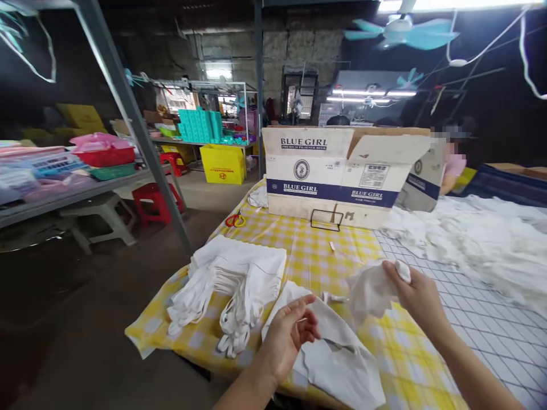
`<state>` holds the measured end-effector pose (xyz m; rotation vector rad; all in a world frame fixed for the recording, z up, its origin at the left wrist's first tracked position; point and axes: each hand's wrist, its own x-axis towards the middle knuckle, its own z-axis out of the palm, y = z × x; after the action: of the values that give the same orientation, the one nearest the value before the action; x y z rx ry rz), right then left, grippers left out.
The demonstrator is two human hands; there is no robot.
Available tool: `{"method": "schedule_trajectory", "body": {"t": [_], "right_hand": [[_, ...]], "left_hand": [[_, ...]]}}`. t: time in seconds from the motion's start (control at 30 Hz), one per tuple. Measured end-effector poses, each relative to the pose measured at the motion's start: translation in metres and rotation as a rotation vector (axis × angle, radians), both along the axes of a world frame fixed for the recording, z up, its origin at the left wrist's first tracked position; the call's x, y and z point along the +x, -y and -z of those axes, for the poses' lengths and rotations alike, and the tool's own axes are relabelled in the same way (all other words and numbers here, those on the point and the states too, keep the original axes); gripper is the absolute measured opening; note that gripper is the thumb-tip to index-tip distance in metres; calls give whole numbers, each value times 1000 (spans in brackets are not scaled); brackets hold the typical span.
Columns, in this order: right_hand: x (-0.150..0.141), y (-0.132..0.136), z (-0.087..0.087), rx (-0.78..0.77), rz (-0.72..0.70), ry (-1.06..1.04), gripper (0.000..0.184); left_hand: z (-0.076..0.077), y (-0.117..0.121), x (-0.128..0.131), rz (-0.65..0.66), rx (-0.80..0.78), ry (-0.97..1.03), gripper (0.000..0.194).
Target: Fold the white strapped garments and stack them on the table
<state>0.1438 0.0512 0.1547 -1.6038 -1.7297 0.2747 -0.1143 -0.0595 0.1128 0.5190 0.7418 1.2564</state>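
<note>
My right hand (pixel 416 293) pinches a thin white cloth (pixel 370 290), which hangs down to the left of the fingers above the table and is blurred. My left hand (pixel 288 336) holds nothing, its thumb and index finger stretched out and the other fingers loosely curled. Under and beside that hand, a white garment (pixel 337 341) lies spread near the table's front edge. To the left is a neat stack of white garments (pixel 239 265), with narrow straps or loops hanging toward me.
A yellow checked tablecloth (pixel 307 256) covers the table. At its back stand a white and blue carton (pixel 329 165), a black wire stand (pixel 327 220) and scissors (pixel 235 220). White cloth is heaped (pixel 482 245) at the right; a person (pixel 455 162) is behind the carton.
</note>
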Motion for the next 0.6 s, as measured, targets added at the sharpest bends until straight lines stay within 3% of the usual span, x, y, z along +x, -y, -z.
{"method": "schedule_trajectory", "body": {"t": [0.13, 0.23, 0.3, 0.4, 0.5, 0.6], "right_hand": [[27, 12, 13, 69, 129, 237, 41], [23, 25, 29, 205, 117, 393, 43], [4, 42, 37, 319, -22, 353, 42], [-35, 74, 45, 357, -399, 243, 34], [-58, 88, 54, 197, -613, 126, 32], [-54, 78, 67, 8, -512, -7, 45]], "left_hand": [[-9, 13, -2, 74, -125, 221, 43], [-6, 20, 7, 95, -152, 304, 45], [0, 22, 18, 117, -180, 358, 45], [7, 22, 39, 224, -243, 459, 43], [7, 23, 49, 334, -207, 497, 37], [6, 27, 47, 390, -157, 411, 42]]}}
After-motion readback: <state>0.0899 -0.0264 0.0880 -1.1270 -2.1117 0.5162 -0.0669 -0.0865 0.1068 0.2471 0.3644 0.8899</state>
